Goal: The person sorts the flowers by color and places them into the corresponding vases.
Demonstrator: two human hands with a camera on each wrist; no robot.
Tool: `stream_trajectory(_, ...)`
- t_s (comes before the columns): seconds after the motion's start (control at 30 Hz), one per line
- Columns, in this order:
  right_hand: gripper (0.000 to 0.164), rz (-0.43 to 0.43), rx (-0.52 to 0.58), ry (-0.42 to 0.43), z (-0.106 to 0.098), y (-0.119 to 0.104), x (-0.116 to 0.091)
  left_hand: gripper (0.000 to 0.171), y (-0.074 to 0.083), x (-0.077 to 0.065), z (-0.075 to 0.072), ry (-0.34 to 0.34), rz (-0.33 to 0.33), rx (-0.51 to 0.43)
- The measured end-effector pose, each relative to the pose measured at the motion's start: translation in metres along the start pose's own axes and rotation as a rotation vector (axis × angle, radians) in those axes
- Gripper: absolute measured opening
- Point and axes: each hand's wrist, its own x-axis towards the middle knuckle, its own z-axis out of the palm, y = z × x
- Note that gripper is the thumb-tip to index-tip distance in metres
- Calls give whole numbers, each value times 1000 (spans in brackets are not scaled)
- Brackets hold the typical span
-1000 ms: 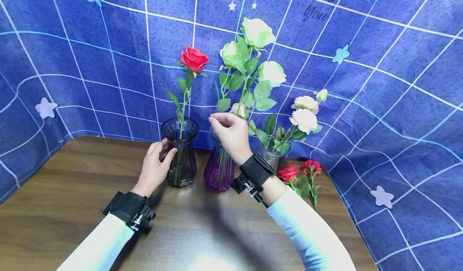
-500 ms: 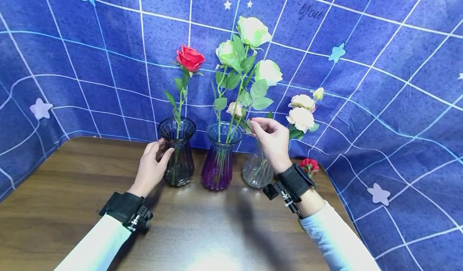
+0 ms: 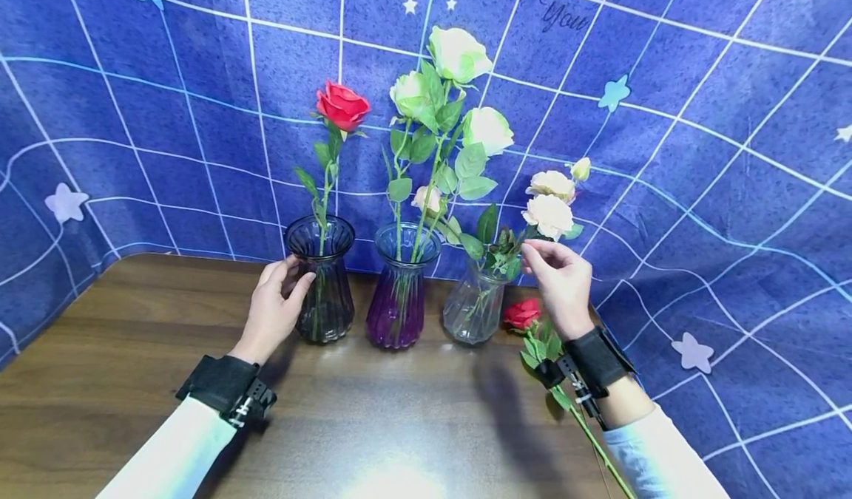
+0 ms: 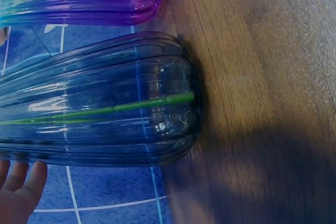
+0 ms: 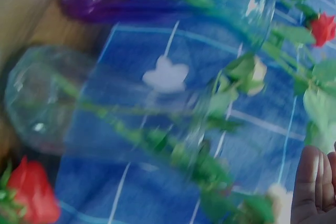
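Note:
My left hand [image 3: 269, 310] touches the left side of a dark ribbed glass vase [image 3: 329, 303], thumb in front. In the left wrist view, fingertips [image 4: 37, 174] meet the glass [image 4: 100, 93], and one green stem shows inside. That vase holds one red rose [image 3: 342, 106]. My right hand [image 3: 562, 284] hovers right of a clear glass vase [image 3: 469, 314], close to its leaves and pale cream flowers [image 3: 548, 216]. Its fingers are loosely curved and nothing shows between them. In the blurred right wrist view, fingers [image 5: 310, 182] appear at the right edge.
Between the outer vases stands a purple-blue vase [image 3: 397, 310] holding white-green roses [image 3: 459, 55] and a small pale bud. A red rose [image 3: 522, 313] with a long stem lies on the wooden table [image 3: 373, 418] under my right forearm. Blue patterned cloth [image 3: 220, 100] hangs behind.
My right hand has moved right, from in front of the purple-blue vase past the clear vase. My left hand stays at the dark vase. The head view has shifted slightly.

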Motion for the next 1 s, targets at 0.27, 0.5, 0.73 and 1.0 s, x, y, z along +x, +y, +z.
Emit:
stream_trajectory(0.27,21,53,-121,104,-39,23,-7,33,-1,0,1,1,0,-3)
stream_trajectory(0.5,22,122,-216,154,-66,51,-14,35,-2,1,2,-1,-11,-25)
stream_trajectory(0.73,26,201,-317,168,-91,80,-28,39,-1,2,1,-3,-25,-38)
stream_trajectory(1.0,26,299,-507,153,-118,115,-45,39,0,1,1,-5,-28,-36)
